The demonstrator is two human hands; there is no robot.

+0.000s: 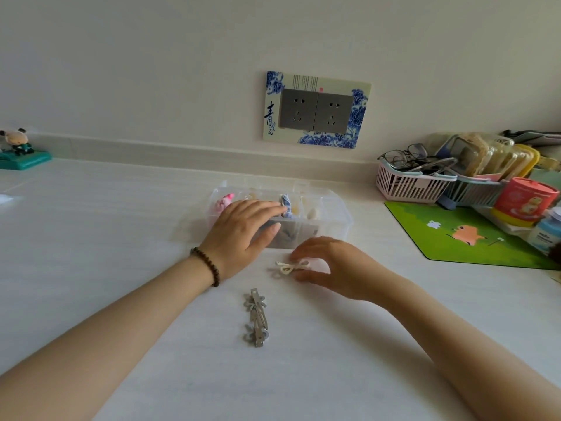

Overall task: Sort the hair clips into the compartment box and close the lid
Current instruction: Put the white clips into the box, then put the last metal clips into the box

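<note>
Left hand [243, 235] resting flat and unclenched on the clear compartment box [334, 214], right hand [331, 265] pinching a cream bow clip [290, 268] on the white table [121, 238], silver clip [256, 317] lying nearer the viewer

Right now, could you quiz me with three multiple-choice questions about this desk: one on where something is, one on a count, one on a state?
1. Where does the silver metal flower clip lie?
A. inside the box
B. on the white table, nearer the person than the box
C. on the green mat

2. How many clips lie loose on the table?
A. two
B. four
C. none

3. What is the left hand doing?
A. lifting the silver clip
B. resting on the clear plastic compartment box
C. hanging off the table

Answers: 1 B, it lies between the forearms; 2 A, the silver clip and the cream bow clip at the right hand; 3 B, its palm lies on the box.
</note>
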